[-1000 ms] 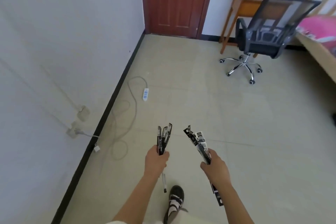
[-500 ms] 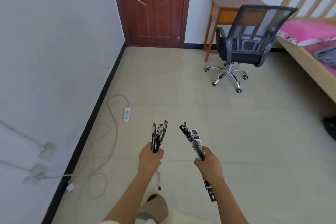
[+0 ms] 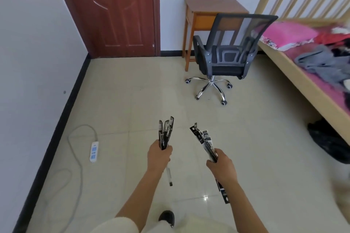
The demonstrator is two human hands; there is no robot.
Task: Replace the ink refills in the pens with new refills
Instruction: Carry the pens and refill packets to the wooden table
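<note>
A bunch of pens (image 3: 166,134) is held tight in the curled left hand (image 3: 158,155), with the tops poking up above it. Some packs of refills (image 3: 203,139) are gripped in the curled right hand (image 3: 223,167), sticking out above and below it.

One wide-angle camera is riding on the person's head, looking forward and down. Both forearms are entering from the bottom edge, so the left hand (image 3: 158,155), gripping pens (image 3: 165,132), and the right hand (image 3: 222,166), gripping refill packs (image 3: 204,140), are sitting nearest the lens, low at centre. Beyond the hands the view is facing across the floor (image 3: 132,109) toward a door (image 3: 117,15) far ahead of the left hand and a chair (image 3: 227,53) far ahead of the right hand. The lens is also taking in the wall (image 3: 28,62) left of the left hand and the bed (image 3: 303,85) right of the right hand.
</note>
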